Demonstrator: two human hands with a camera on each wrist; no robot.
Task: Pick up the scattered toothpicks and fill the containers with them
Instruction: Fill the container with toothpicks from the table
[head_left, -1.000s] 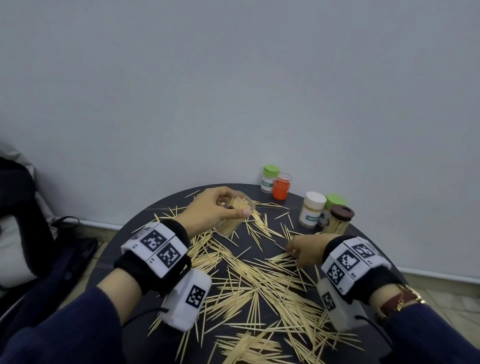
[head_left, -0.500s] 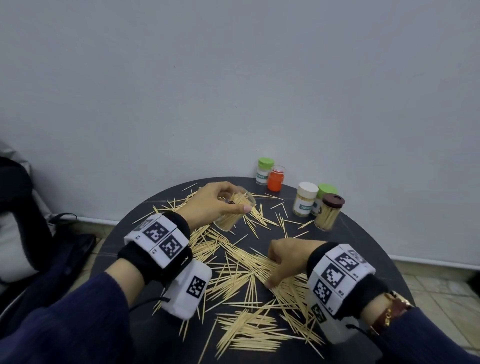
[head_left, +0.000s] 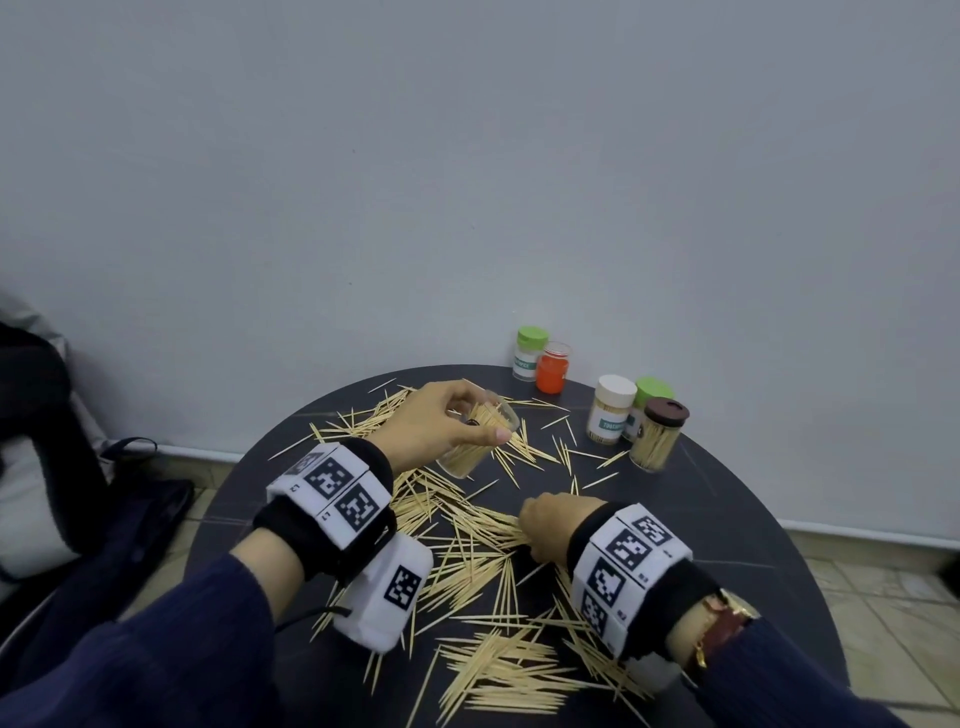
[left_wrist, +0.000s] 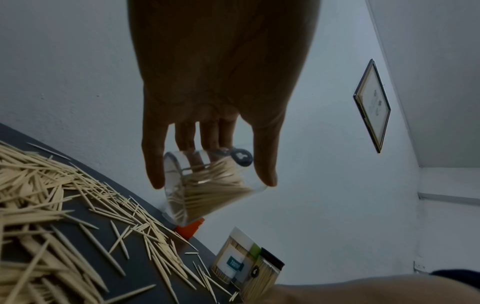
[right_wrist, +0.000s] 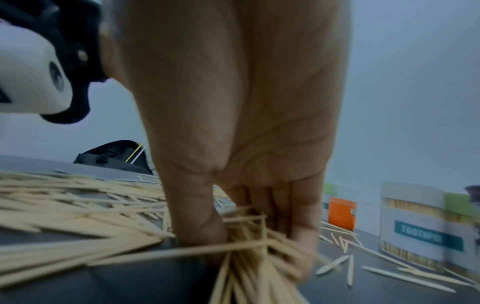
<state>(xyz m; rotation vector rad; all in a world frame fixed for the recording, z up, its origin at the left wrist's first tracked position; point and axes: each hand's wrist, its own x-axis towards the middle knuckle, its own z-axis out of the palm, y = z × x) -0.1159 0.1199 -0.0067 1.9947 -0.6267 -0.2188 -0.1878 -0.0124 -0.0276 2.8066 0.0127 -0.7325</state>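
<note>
Pale wooden toothpicks (head_left: 483, 561) lie scattered in heaps over a round dark table (head_left: 727, 519). My left hand (head_left: 436, 431) grips a clear plastic container (head_left: 480, 436), tilted and partly filled with toothpicks; the left wrist view shows its fingers (left_wrist: 153, 164) curled round the container (left_wrist: 205, 189) just above the table. My right hand (head_left: 550, 525) is down in the pile at mid-table. Its thumb and fingers (right_wrist: 197, 226) pinch a bundle of toothpicks (right_wrist: 249, 246).
Closed filled containers stand at the table's far right: white-lidded (head_left: 612, 410), green-lidded (head_left: 649, 395) and brown-lidded (head_left: 658, 434). Further back are a green-lidded jar (head_left: 529, 353) and an orange one (head_left: 552, 368). A dark bag (head_left: 62, 467) sits left of the table, a wall behind.
My right hand has pulled back from the far right of the pile toward me and closed on a bundle of toothpicks. The left hand keeps holding the tilted container in place.
</note>
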